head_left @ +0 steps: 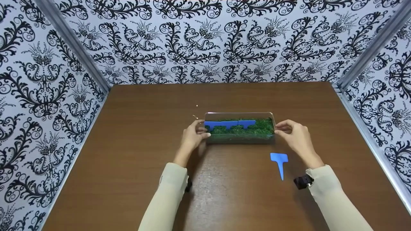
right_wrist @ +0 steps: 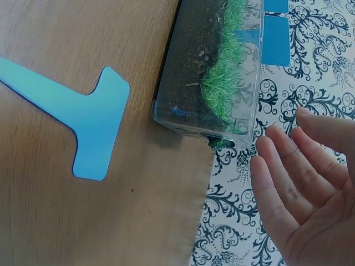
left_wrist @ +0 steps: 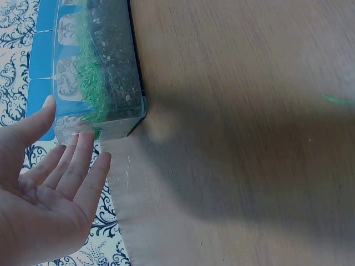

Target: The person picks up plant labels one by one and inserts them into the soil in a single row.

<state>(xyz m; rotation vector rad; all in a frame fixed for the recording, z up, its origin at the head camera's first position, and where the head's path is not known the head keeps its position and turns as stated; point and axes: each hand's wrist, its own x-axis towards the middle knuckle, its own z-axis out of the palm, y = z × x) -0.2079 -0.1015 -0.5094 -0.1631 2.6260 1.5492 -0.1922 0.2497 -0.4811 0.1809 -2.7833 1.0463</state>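
A clear plastic box (head_left: 240,140) holds dark soil (right_wrist: 191,72) topped with green grass (head_left: 265,125). Three blue T-shaped plant labels (head_left: 229,123) stand side by side in it, from the left end past the middle. My left hand (head_left: 192,134) is at the box's left end, its fingers (left_wrist: 82,152) against the end wall and its thumb near the front corner. At the opposite end is my right hand (head_left: 295,134), fingers (right_wrist: 288,183) extended and loosely bent beside the wall; whether they touch it is unclear. Another blue plant label (head_left: 279,160) lies flat on the table, in front of the box's right end.
The brown wooden table (head_left: 144,144) is enclosed by black-and-white patterned walls (head_left: 199,41) with metal edge posts. Small pale crumbs (head_left: 195,116) lie behind the box's left end. A green strand (left_wrist: 337,100) lies on the table in the left wrist view.
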